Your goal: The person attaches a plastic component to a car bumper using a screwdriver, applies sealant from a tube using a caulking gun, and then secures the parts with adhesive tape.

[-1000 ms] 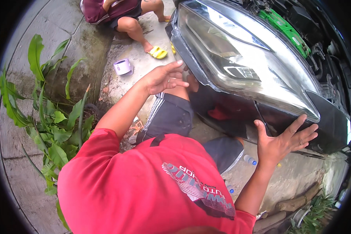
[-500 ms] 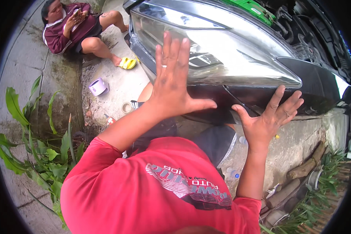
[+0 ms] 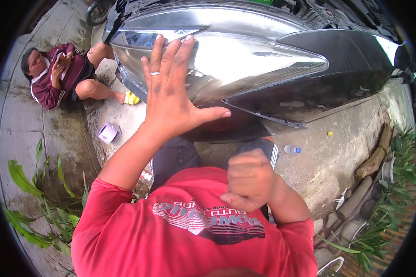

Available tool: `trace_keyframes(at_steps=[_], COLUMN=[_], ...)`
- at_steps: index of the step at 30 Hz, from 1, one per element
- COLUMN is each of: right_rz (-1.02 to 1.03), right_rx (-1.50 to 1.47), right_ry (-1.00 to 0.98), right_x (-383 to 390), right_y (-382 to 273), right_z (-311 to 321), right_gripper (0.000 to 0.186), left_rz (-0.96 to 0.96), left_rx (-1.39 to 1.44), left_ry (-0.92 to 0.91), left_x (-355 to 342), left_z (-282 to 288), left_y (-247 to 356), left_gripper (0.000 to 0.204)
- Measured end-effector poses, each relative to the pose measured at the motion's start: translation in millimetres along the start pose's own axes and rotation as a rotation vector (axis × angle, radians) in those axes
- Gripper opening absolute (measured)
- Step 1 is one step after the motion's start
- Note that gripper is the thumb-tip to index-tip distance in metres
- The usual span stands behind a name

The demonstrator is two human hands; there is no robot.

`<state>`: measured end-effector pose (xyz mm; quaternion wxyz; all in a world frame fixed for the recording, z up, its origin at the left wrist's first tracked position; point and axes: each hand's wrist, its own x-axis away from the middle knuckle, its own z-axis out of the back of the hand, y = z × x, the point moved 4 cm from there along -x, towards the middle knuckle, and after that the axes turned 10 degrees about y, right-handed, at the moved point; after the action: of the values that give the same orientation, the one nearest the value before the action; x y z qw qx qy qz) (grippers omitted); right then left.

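My left hand (image 3: 171, 97), a ring on one finger, is raised with its fingers stretched up and the thumb out to the right. It is over the left part of a car's large clear headlight (image 3: 245, 60); whether the palm touches the lens I cannot tell. My right hand (image 3: 249, 180) is curled into a loose fist in front of my red shirt (image 3: 185, 244), apart from the car, with nothing showing in it. Below the headlight is the car's dark bumper (image 3: 309, 99), with a loose-looking edge strip (image 3: 268, 119) along a gap.
At the left a person (image 3: 62, 74) in a maroon jacket sits on the concrete, hands together. A light purple container (image 3: 108, 132) lies nearby. Plants (image 3: 37, 194) grow at lower left. On the right are a bottle with a blue cap (image 3: 292, 149), logs (image 3: 372, 159) and grass.
My right hand has come down from beside the bumper toward my chest and closed from spread fingers. The left stays spread before the headlight. The view has shifted, showing more of the bumper.
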<state>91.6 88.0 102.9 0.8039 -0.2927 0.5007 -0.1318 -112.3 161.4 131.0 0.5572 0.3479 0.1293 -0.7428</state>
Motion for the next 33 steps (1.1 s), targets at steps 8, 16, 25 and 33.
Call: trace_keyframes(at_steps=[8, 16, 25, 33], right_rz=[0.035, 0.039, 0.218, 0.084], right_rx=[0.149, 0.200, -0.167, 0.224], right_ry=[0.010, -0.018, -0.163, -0.172], right_x=[-10, -17, -39, -45], right_y=[28, 43, -11, 35], right_z=[2, 0, -48, -13], right_gripper=[0.034, 0.033, 0.035, 0.032], left_rz=[-0.015, -0.143, -0.150, -0.167], left_rx=[0.036, 0.056, 0.044, 0.052], left_ry=[0.040, -0.003, -0.071, -0.151], left_x=[0, -11, -4, 14], left_z=[-2, 4, 13, 17], left_y=[2, -16, -26, -69], left_gripper=[0.139, 0.136, 0.131, 0.140])
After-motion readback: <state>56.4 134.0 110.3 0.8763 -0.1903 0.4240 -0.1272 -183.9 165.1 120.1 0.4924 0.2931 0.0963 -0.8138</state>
